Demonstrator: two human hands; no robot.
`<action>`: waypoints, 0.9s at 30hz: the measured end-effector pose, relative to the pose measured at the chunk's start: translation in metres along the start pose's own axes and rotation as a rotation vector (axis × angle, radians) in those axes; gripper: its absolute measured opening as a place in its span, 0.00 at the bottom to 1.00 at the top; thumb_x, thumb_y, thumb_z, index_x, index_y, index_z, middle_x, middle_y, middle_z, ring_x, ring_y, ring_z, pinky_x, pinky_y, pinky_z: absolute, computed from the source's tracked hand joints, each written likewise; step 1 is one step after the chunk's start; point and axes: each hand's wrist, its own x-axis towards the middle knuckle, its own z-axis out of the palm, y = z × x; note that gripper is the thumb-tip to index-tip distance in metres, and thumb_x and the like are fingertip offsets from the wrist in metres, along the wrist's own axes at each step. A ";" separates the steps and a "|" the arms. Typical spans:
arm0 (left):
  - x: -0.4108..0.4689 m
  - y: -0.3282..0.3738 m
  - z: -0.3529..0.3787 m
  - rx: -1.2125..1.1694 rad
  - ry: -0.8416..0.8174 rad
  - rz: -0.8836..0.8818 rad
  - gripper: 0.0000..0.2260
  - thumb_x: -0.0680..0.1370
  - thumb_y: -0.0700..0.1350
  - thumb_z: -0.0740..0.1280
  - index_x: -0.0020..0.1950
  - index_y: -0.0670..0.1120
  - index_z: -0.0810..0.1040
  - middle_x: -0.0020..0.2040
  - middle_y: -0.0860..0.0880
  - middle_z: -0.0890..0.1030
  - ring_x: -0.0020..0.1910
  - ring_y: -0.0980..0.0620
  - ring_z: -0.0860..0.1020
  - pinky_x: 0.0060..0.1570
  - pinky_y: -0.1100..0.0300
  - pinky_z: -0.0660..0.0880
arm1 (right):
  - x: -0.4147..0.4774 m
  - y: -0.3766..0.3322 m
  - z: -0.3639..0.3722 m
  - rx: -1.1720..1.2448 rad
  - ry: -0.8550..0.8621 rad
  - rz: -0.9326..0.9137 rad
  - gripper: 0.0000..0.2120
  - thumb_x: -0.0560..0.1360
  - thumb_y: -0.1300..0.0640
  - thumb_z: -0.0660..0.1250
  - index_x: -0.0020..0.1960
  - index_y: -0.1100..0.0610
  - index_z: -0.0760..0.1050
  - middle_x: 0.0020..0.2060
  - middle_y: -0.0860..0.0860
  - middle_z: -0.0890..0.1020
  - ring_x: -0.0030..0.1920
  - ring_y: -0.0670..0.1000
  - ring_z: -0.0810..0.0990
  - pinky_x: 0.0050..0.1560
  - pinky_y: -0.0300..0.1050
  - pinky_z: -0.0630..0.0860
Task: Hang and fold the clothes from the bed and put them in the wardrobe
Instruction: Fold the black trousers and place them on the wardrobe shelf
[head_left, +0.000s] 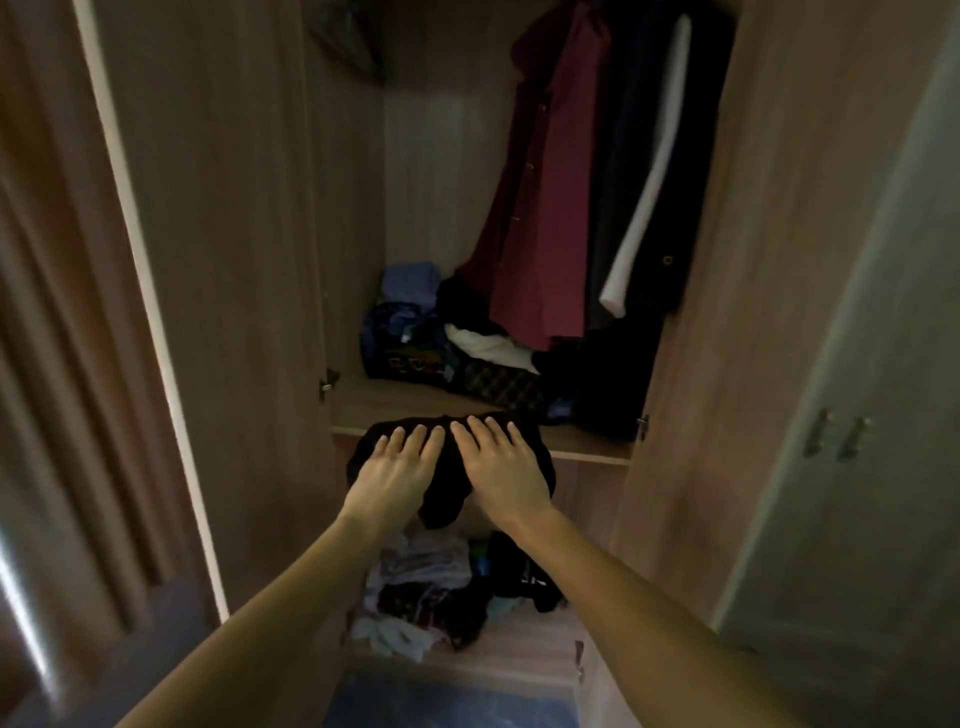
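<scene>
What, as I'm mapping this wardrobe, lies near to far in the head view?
Lower-shelf clothes pile → black garment under the left hand and right hand → upper-shelf clothes pile → hanging maroon shirt.

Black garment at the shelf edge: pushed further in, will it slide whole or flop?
Probably floppy: the black garment droops over the shelf front. Pushed, it would likely bunch rather than slide whole; the left hand and right hand lying flat on it should help.

Both hands, the left hand (397, 470) and the right hand (501, 467), are pressing flat on a black garment (447, 483) lying at the front edge of the wardrobe shelf (587, 448), below the hanging maroon shirt (540, 208).
</scene>
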 end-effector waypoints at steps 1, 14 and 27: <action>0.009 -0.002 0.007 0.009 -0.010 -0.012 0.31 0.57 0.38 0.81 0.59 0.38 0.79 0.52 0.38 0.82 0.47 0.37 0.82 0.41 0.45 0.81 | 0.009 0.006 0.010 0.017 0.007 -0.012 0.27 0.63 0.61 0.78 0.61 0.59 0.77 0.55 0.59 0.82 0.54 0.59 0.82 0.53 0.57 0.79; 0.110 -0.076 0.137 0.033 -0.043 -0.105 0.30 0.56 0.39 0.82 0.57 0.39 0.80 0.50 0.39 0.83 0.46 0.39 0.83 0.40 0.47 0.81 | 0.142 0.032 0.159 0.123 -0.079 -0.097 0.32 0.59 0.60 0.80 0.62 0.58 0.77 0.54 0.57 0.82 0.54 0.58 0.82 0.53 0.56 0.79; 0.261 -0.201 0.296 -0.075 -0.155 -0.049 0.36 0.46 0.39 0.82 0.55 0.39 0.81 0.50 0.38 0.83 0.45 0.38 0.83 0.41 0.45 0.81 | 0.321 0.050 0.318 0.075 -0.082 -0.054 0.22 0.64 0.58 0.72 0.57 0.57 0.80 0.50 0.57 0.84 0.48 0.57 0.84 0.51 0.53 0.80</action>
